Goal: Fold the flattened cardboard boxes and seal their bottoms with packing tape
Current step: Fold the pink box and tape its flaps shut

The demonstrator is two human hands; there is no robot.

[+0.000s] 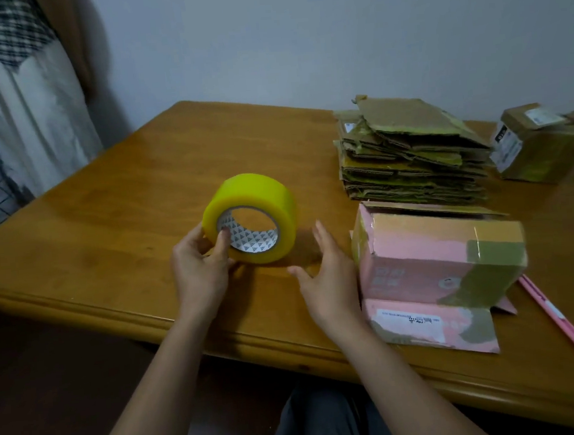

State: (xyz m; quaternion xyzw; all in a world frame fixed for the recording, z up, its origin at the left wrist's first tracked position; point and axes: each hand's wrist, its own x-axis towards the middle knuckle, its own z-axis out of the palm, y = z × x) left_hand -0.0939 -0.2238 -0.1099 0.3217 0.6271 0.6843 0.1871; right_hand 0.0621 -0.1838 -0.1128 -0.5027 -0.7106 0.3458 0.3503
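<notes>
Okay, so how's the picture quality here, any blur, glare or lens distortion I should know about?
Head view: dim, flat lighting; wide-angle bending curves the table edge; the clothes at upper left are smeared by blur; soft glare on the tape patch of the pink box; the tape roll and both hands, left and right, are fairly sharp, with a faint shadow beside the roll.

pink box (420,268): print too blurred for you to read | brown box (544,142) labels: illegible | tape roll (249,220) core: pattern only
</notes>
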